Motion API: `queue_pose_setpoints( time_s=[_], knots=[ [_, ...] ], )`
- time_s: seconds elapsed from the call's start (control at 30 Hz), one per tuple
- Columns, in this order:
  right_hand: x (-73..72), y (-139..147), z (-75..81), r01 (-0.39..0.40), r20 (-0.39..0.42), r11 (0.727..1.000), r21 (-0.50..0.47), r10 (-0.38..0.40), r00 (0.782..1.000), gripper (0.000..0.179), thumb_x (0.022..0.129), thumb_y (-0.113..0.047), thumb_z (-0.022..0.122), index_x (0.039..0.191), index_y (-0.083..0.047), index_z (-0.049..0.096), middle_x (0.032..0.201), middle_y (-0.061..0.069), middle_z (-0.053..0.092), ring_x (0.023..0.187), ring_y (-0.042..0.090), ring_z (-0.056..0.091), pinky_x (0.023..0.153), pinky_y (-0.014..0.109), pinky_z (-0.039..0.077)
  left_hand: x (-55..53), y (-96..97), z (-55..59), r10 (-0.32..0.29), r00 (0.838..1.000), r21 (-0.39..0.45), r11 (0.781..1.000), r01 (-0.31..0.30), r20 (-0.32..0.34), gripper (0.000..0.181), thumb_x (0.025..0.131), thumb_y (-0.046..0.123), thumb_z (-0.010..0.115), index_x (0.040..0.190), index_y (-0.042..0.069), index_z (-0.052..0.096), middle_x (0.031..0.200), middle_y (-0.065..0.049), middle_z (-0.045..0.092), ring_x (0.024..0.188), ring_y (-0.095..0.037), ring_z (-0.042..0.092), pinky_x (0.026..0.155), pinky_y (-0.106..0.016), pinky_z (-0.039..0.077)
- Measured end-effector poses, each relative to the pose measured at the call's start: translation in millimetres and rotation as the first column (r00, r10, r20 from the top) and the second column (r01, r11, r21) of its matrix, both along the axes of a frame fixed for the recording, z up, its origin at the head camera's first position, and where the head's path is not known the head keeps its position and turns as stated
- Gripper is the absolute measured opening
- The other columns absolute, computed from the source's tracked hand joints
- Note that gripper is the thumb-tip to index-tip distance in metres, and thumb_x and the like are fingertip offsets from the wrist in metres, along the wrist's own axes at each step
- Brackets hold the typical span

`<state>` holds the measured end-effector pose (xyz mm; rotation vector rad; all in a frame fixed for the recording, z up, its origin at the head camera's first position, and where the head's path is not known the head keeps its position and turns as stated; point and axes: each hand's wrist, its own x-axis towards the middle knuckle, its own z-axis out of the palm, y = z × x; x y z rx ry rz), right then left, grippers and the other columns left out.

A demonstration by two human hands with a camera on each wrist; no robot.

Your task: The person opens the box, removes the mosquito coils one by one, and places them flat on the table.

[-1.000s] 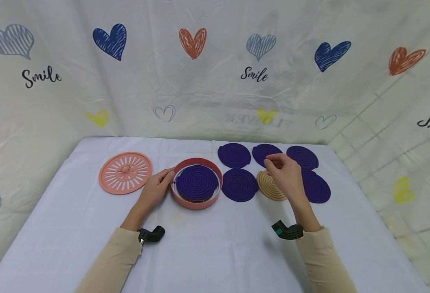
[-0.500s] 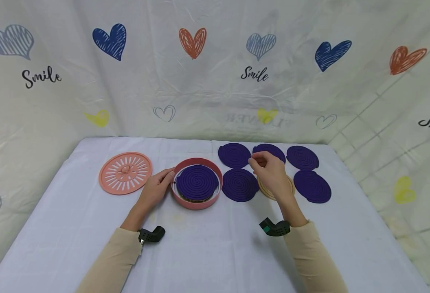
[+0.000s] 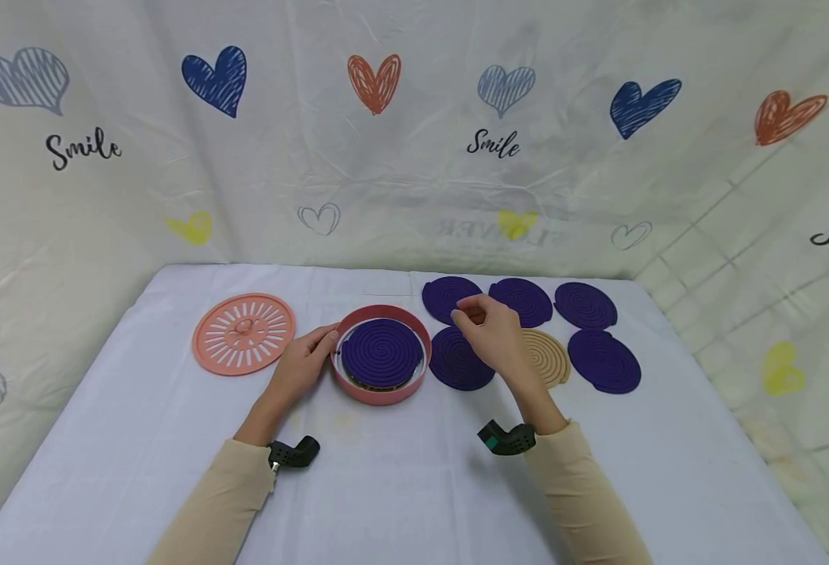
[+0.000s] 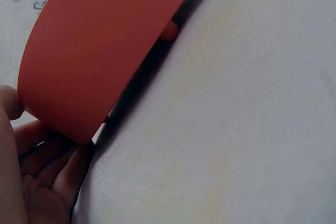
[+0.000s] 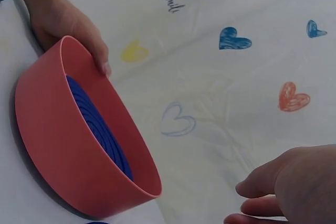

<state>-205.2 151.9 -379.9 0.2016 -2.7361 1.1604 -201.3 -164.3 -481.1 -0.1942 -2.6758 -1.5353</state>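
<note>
My left hand grips the left rim of a round, red mosquito coil box; in the left wrist view the thumb lies over the wall and the fingers reach beneath the raised edge. Inside lies a purple mosquito coil. My right hand hovers to the right of the box, above two purple coils. Its fingers are loosely bent, thumb near the forefinger, and nothing shows between them in the right wrist view. It partly covers a purple coil and another purple coil behind that one.
A slotted, orange-pink lid lies left of the box. Right of my right hand are a tan coil and several purple coils. A white cloth covers the table; a patterned curtain hangs behind it.
My right hand has moved left from above the tan coil to above the purple coils nearer the box, uncovering most of the tan coil. My left hand and the box stay put.
</note>
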Motion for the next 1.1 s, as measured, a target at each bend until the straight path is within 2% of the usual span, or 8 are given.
queue_pose_setpoints(
  time_s=[0.53, 0.87, 1.1],
  knots=[
    [-2.3, -26.5, -12.6, -0.069, 0.013, 0.998, -0.004, 0.069, 0.998, 0.029, 0.094, -0.023, 0.067, 0.114, -0.002, 0.071, 0.098, 0.012, 0.075, 0.087, 0.024, 0.072, 0.080, 0.039, 0.061, 0.1, -0.7, 0.0, -0.007, 1.000, 0.017, 1.000, 0.007, 0.001, 0.053, 0.103, 0.052, 0.047, 0.138, 0.016, 0.062, 0.138, -0.006, 0.064, 0.138, -0.026, 0.053, 0.117, -0.048, 0.041],
    [-3.7, -37.4, -21.7, -0.112, 0.003, 0.992, 0.051, 0.112, 0.994, 0.030, 0.094, -0.021, 0.068, 0.115, 0.001, 0.070, 0.102, 0.014, 0.074, 0.091, 0.026, 0.072, 0.082, 0.041, 0.061, -0.4, -1.2, -0.7, -0.007, 1.000, 0.015, 1.000, 0.007, 0.000, 0.052, 0.103, 0.053, 0.047, 0.138, 0.017, 0.062, 0.138, -0.006, 0.064, 0.138, -0.025, 0.053, 0.117, -0.048, 0.041],
    [-3.1, -42.8, -25.7, -0.141, 0.037, 0.986, 0.091, 0.138, 0.990, 0.031, 0.094, -0.021, 0.069, 0.116, 0.000, 0.069, 0.108, 0.015, 0.074, 0.095, 0.027, 0.071, 0.083, 0.042, 0.061, -0.6, -1.2, -0.4, -0.007, 1.000, 0.021, 1.000, 0.007, 0.000, 0.052, 0.103, 0.052, 0.047, 0.137, 0.016, 0.063, 0.137, -0.006, 0.065, 0.137, -0.026, 0.054, 0.116, -0.048, 0.041]
  ],
)
